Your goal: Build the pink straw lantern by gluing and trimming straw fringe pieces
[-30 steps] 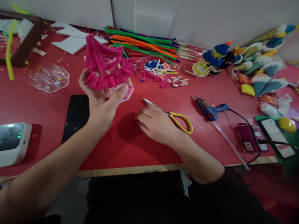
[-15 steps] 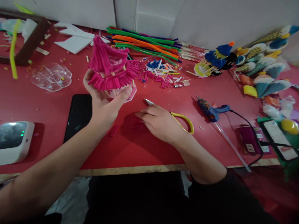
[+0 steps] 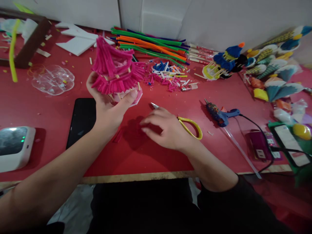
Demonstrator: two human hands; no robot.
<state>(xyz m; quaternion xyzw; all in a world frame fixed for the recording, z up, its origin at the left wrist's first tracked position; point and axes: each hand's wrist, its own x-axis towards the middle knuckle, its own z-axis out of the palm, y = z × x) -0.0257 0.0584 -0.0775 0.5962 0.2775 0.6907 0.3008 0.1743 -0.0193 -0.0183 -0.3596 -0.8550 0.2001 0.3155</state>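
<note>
My left hand (image 3: 107,104) is closed round the base of a pink pipe-cleaner pagoda model (image 3: 117,70), which has tiered fuzzy roofs and small wooden stick posts. The model is held up over the table. My right hand (image 3: 168,128) hovers low above the red tabletop, thumb and fingers apart, with nothing visible between them. Beneath its fingertips lie some short pink pieces, hard to make out in the shadow; another dark pink strip (image 3: 118,136) is to their left. Yellow-handled scissors (image 3: 191,126) lie partly hidden under my right hand, their tip showing beyond it.
Cut pipe-cleaner bits (image 3: 168,76) and long pipe cleaners (image 3: 151,44) lie at the back. A hot glue gun (image 3: 219,113) with its cord is at right, near a blue-roofed model (image 3: 225,61). On the left are a black phone (image 3: 81,122) and a white device (image 3: 17,148).
My right hand's thumb and fingers have spread apart and lifted slightly from the pink pieces. The left hand keeps the pagoda model in almost the same place.
</note>
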